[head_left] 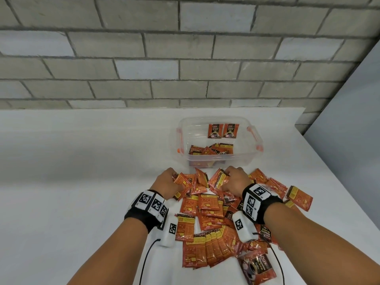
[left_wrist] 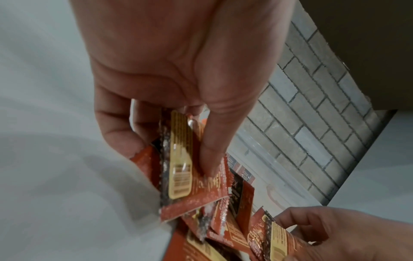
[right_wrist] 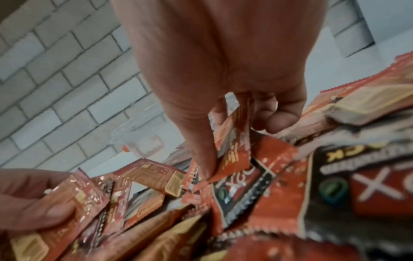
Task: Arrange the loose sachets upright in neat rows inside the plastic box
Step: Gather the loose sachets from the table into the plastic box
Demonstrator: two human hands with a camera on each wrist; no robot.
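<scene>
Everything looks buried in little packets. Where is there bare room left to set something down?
The white table is bare to the left of the left hand, and behind it up to the brick wall. Inside the plastic box, the floor between the two upright sachets and the loose ones at its near wall is free. The sachet pile between both hands and around the right hand is crowded.

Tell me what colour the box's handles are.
Orange, on the clear plastic box; the handles show best in the head view.

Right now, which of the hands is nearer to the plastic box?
Right. The right hand grips sachets just before the plastic box, below its near wall. The left hand grips its own sachets further left of the box, so farther away.
</scene>
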